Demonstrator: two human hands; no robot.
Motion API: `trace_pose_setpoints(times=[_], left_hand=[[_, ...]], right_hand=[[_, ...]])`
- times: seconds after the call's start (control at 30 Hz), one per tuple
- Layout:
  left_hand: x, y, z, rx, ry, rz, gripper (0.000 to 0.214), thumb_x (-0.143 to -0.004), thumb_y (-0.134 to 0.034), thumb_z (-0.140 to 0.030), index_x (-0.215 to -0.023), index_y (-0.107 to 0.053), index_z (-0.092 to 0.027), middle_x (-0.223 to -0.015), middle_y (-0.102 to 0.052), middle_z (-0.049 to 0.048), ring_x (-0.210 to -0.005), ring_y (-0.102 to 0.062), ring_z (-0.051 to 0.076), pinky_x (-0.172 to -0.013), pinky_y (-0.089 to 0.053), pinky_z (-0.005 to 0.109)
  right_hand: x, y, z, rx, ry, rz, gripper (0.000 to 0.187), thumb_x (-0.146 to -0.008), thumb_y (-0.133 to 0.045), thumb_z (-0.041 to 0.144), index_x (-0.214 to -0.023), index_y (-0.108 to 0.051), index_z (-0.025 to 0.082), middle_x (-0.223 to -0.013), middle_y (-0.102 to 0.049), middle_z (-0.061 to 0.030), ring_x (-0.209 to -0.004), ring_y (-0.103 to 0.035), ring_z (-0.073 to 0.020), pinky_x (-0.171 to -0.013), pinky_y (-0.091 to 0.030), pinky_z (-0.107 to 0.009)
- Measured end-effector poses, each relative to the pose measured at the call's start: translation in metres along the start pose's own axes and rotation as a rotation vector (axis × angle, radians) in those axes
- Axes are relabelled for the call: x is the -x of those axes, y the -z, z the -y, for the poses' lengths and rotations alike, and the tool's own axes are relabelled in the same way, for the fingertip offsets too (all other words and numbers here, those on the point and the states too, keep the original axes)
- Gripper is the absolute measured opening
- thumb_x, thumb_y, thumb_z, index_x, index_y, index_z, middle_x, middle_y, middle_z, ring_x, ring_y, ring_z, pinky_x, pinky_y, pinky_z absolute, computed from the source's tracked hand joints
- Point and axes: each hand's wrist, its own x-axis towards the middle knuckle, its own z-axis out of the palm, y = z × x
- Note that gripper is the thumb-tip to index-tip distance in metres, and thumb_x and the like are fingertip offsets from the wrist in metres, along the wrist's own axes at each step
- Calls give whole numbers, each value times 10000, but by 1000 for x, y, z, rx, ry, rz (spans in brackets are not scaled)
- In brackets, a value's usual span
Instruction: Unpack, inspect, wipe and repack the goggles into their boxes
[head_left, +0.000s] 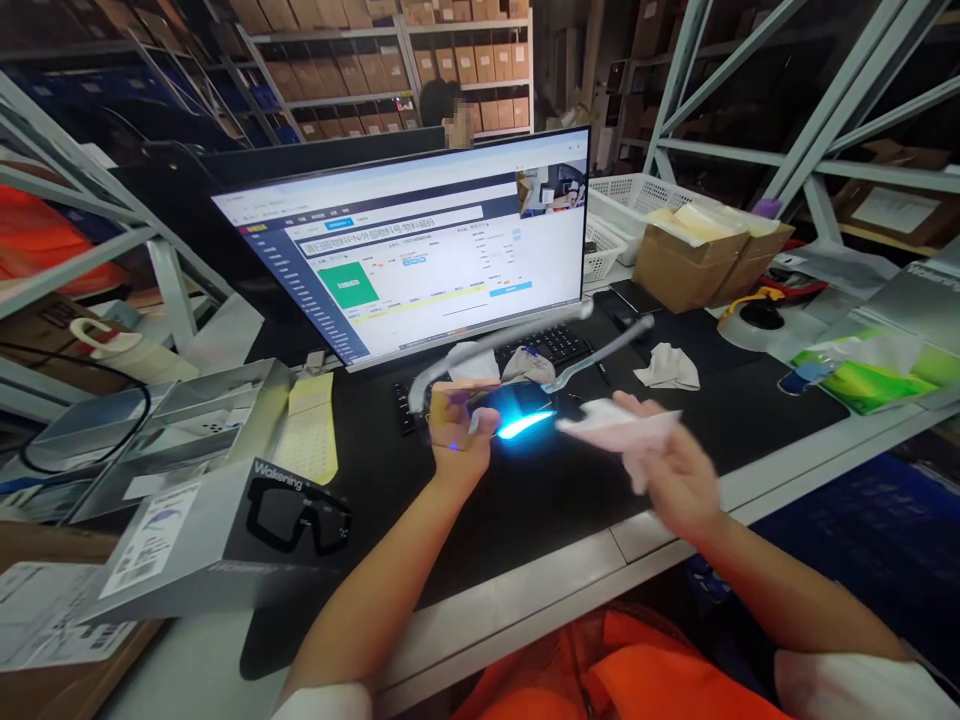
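My left hand (459, 432) grips a pair of wraparound glasses (517, 404) by one side, thumb and fingers closed on it. The dark lens throws a bright blue glare, and the pale temple arms point away toward the monitor. To the right, my right hand (681, 482) pinches a white wiping cloth (622, 428), slightly blurred and apart from the lens. Beyond the glasses, a crumpled greyish cloth (529, 366) lies by the black keyboard (559, 345). Another crumpled white cloth (667, 367) rests on the black mat (555, 520).
A lit monitor (442, 260) stands behind the keyboard. At left are a grey glasses box (225, 540) and a yellow paper pad (307, 430). Cardboard boxes (686, 262), a tape roll (757, 315) and a green packet (862, 375) occupy the right. A person (459, 125) is behind the monitor.
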Motion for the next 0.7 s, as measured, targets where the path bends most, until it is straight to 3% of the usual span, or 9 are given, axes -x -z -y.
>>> trace_pose_setpoints(times=[0.07, 0.17, 0.23, 0.33, 0.5, 0.6, 0.7], left_hand=[[-3, 4, 4, 34, -47, -25, 426, -863, -728, -568, -1073, -563, -237, -1006, -727, 73, -947, -725, 218, -859, -580, 374], [-6, 7, 6, 45, -62, -42, 468, -837, -726, -622, -1067, -537, -261, -1011, -728, 69, -989, -726, 242, -935, -569, 427], [-7, 8, 8, 22, -58, -39, 493, -814, -747, -631, -1053, -527, -259, -1000, -724, 59, -983, -730, 243, -937, -567, 421], [-9, 12, 13, 4, -98, -49, 482, -803, -795, -559, -1052, -529, -244, -1010, -720, 53, -979, -732, 238, -935, -556, 413], [-14, 19, 27, -37, -148, -68, 503, -795, -812, -511, -1072, -485, -247, -1007, -743, 76, -921, -739, 259, -900, -548, 448], [-16, 19, 26, -114, -124, -39, 471, -801, -798, -489, -1055, -485, -244, -998, -744, 84, -885, -736, 267, -866, -561, 467], [-19, 20, 21, -161, -133, -44, 439, -773, -812, -457, -1002, -509, -237, -987, -740, 86, -883, -734, 278, -803, -578, 460]], right_hand=[[4, 24, -6, -313, -307, -200, 403, -950, -563, 294, -1350, -609, 287, -1250, -728, -87, -1070, -732, -257, -1013, -574, -464], [0, 57, -30, -554, -550, -373, 339, -801, -663, 283, -1137, -694, 254, -1061, -756, -54, -857, -735, -207, -772, -641, -346], [-6, 73, -51, -482, -642, -426, 282, -707, -685, 295, -982, -687, 236, -880, -732, -28, -691, -685, -166, -633, -614, -295], [-25, 94, -83, -203, -733, -439, 249, -686, -672, 395, -854, -623, 219, -757, -672, -13, -564, -599, -142, -517, -547, -279], [-104, 153, -131, 239, -767, -520, 218, -758, -731, 360, -784, -617, 176, -751, -664, -13, -666, -627, -150, -641, -537, -281], [-163, 197, -150, 566, -810, -567, 185, -882, -704, 326, -897, -669, 146, -956, -706, -43, -893, -666, -182, -836, -550, -346], [-196, 225, -160, 853, -925, -582, 262, -952, -674, 347, -1109, -670, 138, -1219, -663, -91, -1139, -629, -234, -998, -519, -463]])
